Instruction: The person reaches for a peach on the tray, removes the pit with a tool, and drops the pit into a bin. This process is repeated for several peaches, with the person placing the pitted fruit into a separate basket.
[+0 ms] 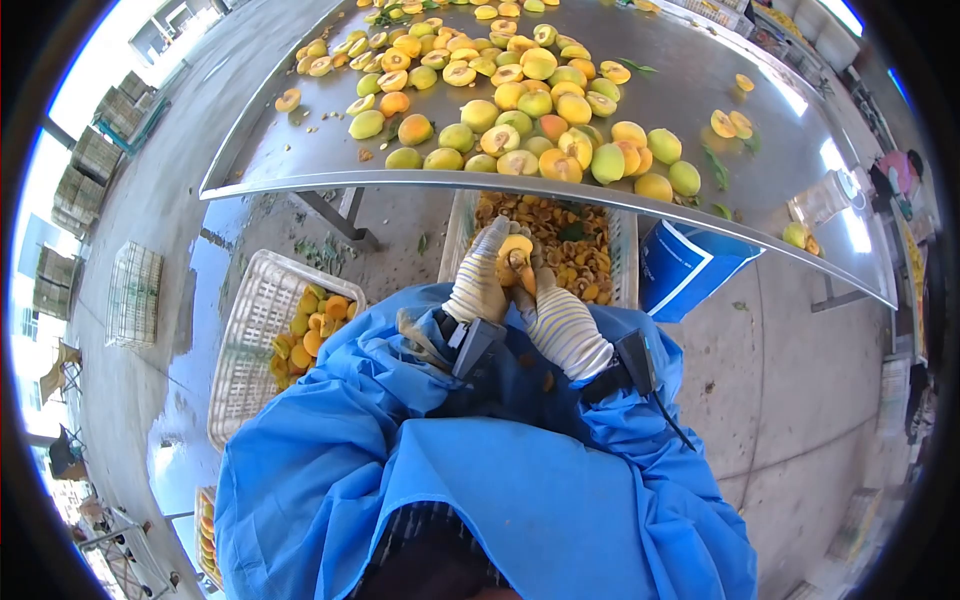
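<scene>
My left hand (481,278), in a striped knit glove, is closed around a yellow peach half (514,250) with its cut face toward me. My right hand (564,324), gloved the same way, has its fingers closed at the lower right edge of that fruit; whether it also grips a small tool is hidden. Below both hands stands a white crate (626,262) of brown-orange fruit pieces (585,262). On the metal table (690,95) ahead lie many whole and halved yellow-green peaches (515,100).
A white crate (240,345) with peach halves (315,325) stands on the floor at my left. A blue box (685,270) is under the table's right side. The table's front edge (420,183) runs just beyond my hands. A clear plastic jug (825,197) lies on the right.
</scene>
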A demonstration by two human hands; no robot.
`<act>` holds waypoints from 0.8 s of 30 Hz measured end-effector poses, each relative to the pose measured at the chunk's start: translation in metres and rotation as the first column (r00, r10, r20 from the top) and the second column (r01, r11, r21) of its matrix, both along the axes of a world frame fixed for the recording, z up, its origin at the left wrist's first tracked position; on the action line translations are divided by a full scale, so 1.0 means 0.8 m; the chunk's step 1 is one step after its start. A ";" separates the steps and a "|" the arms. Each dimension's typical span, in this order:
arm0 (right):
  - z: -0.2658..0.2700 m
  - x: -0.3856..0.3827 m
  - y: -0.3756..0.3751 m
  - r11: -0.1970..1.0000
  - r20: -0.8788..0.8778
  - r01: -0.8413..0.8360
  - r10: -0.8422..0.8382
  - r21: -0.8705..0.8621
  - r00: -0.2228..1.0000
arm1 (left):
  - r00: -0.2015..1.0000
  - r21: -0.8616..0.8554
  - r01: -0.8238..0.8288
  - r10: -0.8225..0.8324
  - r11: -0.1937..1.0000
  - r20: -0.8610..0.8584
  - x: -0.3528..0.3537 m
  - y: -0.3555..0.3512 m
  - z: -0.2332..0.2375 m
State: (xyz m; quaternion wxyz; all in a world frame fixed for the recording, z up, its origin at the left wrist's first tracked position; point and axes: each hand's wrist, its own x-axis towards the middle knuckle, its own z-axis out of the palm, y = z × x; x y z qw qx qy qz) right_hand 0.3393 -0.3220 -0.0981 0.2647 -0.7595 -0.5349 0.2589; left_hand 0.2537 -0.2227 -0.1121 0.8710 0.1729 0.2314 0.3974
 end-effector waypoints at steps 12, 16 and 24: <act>-0.045 -0.008 0.000 0.947 -0.276 -0.026 0.119 0.320 0.954 | 0.998 0.178 0.062 -0.066 0.982 0.018 -0.004 0.014 -0.028; -0.027 0.002 -0.007 0.997 -0.762 0.063 -0.077 -0.048 0.643 | 0.995 -0.003 0.097 -0.097 0.995 0.039 -0.004 0.017 -0.018; -0.043 0.003 -0.010 0.984 -0.591 0.110 -0.005 0.142 0.807 | 0.953 0.201 0.264 -0.222 0.943 -0.206 -0.002 0.020 -0.020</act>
